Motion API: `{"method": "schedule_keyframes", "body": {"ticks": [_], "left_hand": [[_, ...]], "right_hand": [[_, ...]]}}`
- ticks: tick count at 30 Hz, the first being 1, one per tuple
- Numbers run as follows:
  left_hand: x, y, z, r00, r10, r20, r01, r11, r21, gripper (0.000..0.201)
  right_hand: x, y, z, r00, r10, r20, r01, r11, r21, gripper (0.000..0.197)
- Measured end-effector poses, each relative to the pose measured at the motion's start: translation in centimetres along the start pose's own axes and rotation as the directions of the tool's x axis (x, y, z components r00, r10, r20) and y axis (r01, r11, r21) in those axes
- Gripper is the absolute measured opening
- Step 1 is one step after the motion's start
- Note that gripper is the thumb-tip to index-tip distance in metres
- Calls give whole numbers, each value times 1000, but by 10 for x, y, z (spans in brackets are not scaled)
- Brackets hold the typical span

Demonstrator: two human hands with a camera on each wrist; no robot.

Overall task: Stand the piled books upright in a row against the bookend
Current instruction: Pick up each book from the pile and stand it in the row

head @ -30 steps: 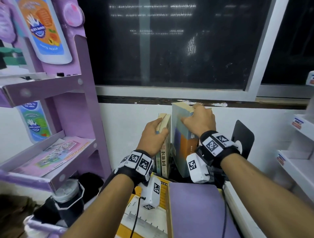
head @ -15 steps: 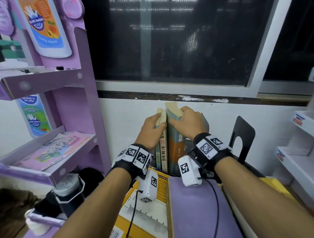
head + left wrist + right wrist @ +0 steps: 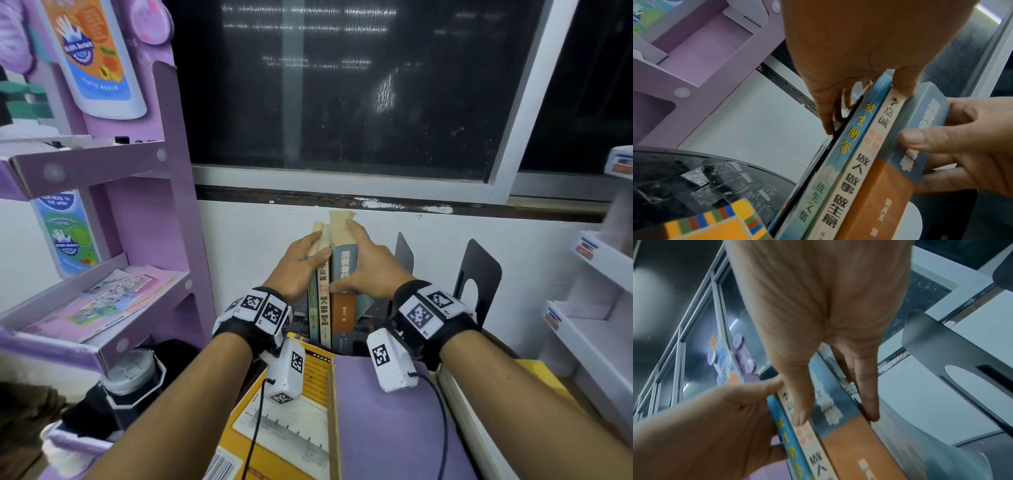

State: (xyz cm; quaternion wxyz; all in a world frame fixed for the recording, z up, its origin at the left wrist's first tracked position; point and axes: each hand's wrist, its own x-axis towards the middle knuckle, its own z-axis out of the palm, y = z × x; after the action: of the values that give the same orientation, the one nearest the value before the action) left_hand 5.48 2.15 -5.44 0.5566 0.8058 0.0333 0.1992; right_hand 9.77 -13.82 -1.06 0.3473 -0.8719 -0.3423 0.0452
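Three books stand upright side by side near the wall: a thin blue-spined book (image 3: 313,308), a cream-spined book (image 3: 323,308) and a thick blue-and-orange book (image 3: 342,308). My left hand (image 3: 308,257) pinches the two thin ones, thumb on the cream spine (image 3: 859,162), fingers down their left side. My right hand (image 3: 356,260) grips the thick book (image 3: 890,186), thumb on its spine, fingers along its right cover. A black bookend (image 3: 479,274) stands apart to the right, and a second black plate (image 3: 404,250) rises just behind my right hand.
A yellow book (image 3: 274,428) and a purple book (image 3: 394,428) lie flat in front of the row. A purple display shelf (image 3: 164,240) stands close on the left, white shelves (image 3: 589,329) on the right. A capped bottle (image 3: 133,377) sits low left.
The thick book has turned from cover-on to spine-on and moved left against the two thin books. My right hand slid from its top onto its side. The right bookend now shows fully.
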Motion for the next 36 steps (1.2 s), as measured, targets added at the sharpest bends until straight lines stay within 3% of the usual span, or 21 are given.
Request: {"method": "schedule_keyframes", "body": {"ticks": [4,7,16,24,33,36], "left_hand": [[-4,10,-2,999,46,5,-46,999,27,72],[-3,9,-2,998,55,21,-55,998,14,67],[-4,7,-4,999,48,22,-48,999,-1,67],[-4,5,-6,999,36,34,-35,999,-23,82],[-8,8,-7,998,-37,58,36,999,8,90],[-19,23,-5,998,-39,54,37,999,36,72]], "right_hand": [[5,5,9,995,-22,-97,24,999,25,114],[6,6,10,994,-38,-107,40,999,18,113],[9,2,12,991,-59,-124,56,998,-28,112],[10,-2,13,993,-29,-116,22,998,-67,111],[1,-2,0,1000,0,10,1,999,-47,116],[-5,-1,-5,999,7,35,-5,999,-50,118]]}}
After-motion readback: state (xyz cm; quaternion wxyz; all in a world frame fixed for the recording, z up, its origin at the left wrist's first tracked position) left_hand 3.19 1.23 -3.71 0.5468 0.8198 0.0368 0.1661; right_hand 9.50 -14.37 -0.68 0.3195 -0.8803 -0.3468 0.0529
